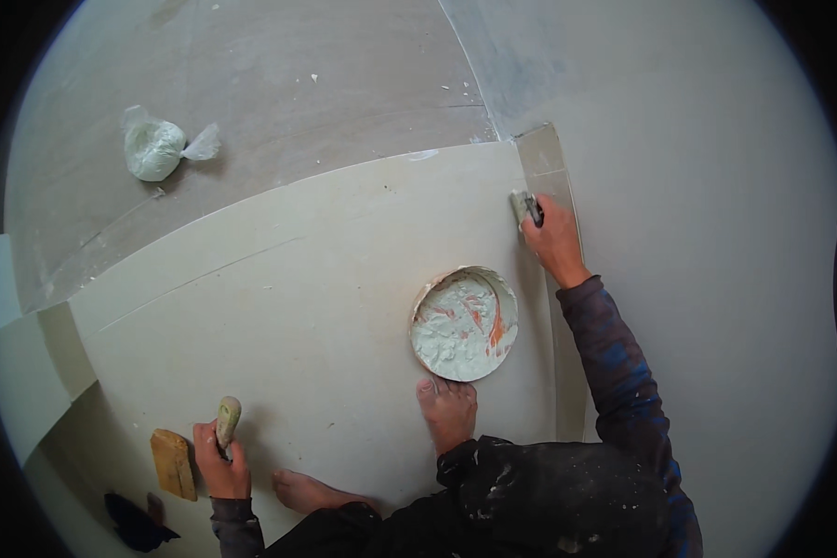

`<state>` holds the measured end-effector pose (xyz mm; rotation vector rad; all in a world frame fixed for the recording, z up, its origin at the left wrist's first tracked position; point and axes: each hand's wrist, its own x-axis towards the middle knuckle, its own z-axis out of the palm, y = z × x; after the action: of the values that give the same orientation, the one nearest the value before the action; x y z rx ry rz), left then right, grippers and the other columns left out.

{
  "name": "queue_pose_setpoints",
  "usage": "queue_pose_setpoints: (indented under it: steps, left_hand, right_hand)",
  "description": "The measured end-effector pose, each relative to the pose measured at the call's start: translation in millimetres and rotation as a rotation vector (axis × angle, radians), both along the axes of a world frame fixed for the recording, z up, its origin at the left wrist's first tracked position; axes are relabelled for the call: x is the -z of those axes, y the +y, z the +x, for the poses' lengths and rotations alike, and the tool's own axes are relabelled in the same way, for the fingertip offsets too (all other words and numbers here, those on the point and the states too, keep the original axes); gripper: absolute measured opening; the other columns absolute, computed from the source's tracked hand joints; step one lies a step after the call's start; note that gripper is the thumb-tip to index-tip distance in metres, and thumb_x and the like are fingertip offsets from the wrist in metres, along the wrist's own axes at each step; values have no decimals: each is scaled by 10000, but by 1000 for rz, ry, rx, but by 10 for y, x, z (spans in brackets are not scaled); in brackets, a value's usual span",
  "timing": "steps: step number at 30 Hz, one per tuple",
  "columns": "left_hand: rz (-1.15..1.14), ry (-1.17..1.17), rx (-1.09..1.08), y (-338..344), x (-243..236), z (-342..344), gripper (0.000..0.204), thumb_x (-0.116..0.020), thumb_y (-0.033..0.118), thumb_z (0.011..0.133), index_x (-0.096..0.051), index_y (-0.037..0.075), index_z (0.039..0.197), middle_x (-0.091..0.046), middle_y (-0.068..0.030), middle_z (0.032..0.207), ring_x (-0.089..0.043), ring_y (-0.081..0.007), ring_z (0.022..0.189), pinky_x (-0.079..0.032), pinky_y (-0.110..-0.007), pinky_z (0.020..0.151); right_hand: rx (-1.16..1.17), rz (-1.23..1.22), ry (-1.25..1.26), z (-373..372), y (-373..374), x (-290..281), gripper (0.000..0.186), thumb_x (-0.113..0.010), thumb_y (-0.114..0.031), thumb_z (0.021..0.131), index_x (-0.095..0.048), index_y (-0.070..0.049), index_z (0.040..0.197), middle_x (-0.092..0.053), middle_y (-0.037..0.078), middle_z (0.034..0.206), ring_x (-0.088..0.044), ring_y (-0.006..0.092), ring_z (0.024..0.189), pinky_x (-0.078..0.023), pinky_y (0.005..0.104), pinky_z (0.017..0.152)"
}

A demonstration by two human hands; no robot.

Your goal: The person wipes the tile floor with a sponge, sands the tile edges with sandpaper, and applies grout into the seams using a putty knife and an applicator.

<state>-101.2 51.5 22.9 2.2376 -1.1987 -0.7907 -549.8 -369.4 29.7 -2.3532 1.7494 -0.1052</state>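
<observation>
My right hand [558, 244] is closed on a putty knife [519, 206], whose pale-smeared blade is at the narrow strip beside the right-hand wall. Low on the left, my left hand [221, 470] grips a tool by its worn, rounded handle [229, 417]; the rest of that tool cannot be made out. Just left of this hand is a yellowish-brown wooden block [173, 465]. Between my two hands, in front of my right foot, a round bucket [417, 346] holds lumpy whitish putty [451, 335] with orange streaks showing through.
A knotted clear bag of whitish powder [154, 151] lies on the grey floor [279, 112] at the far left. My bare feet [448, 414] rest on the pale board surface [344, 242]. A smooth wall [707, 232] rises at right. A dark object [138, 523] lies lower left.
</observation>
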Motion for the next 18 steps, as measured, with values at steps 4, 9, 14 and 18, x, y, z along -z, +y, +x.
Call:
queue_pose_setpoints:
  steps: [4, 9, 14, 18]
  left_hand:
    - [11, 20, -10, 10, 26, -16, 291, -579, -57, 842, -596, -26, 1130, -501, -159, 964, -553, -346, 861, -462, -392, 773]
    - [7, -1, -65, 18, 19, -19, 272, -584, -48, 845, -603, -23, 1116, -512, -165, 970, -565, -355, 867, -476, -388, 789]
    - [16, 10, -96, 51, 98, -14, 264, -591, -44, 853, -613, -20, 1115, -535, -169, 979, -589, -365, 889, -488, -397, 808]
    - [7, 9, -107, -52, 83, -30, 254, -596, -41, 860, -617, -22, 1113, -547, -167, 984, -602, -363, 896, -494, -395, 808]
  right_hand:
    - [4, -233, 40, 316, -378, 271, 185, -633, -118, 866, -626, 34, 972, -682, 258, 873, -658, 484, 859, -521, 566, 782]
    - [84, -78, 29, 701, -142, 298, 153, -625, -104, 871, -619, 31, 941, -678, 257, 874, -656, 479, 858, -516, 565, 796]
    - [-47, -95, 12, 1028, 176, 277, 136, -620, -88, 877, -620, 23, 955, -672, 245, 872, -644, 460, 850, -516, 558, 786]
    - [-95, -54, -53, 1328, 351, 260, 157, -632, -85, 878, -616, 24, 990, -664, 233, 884, -627, 443, 834, -510, 551, 767]
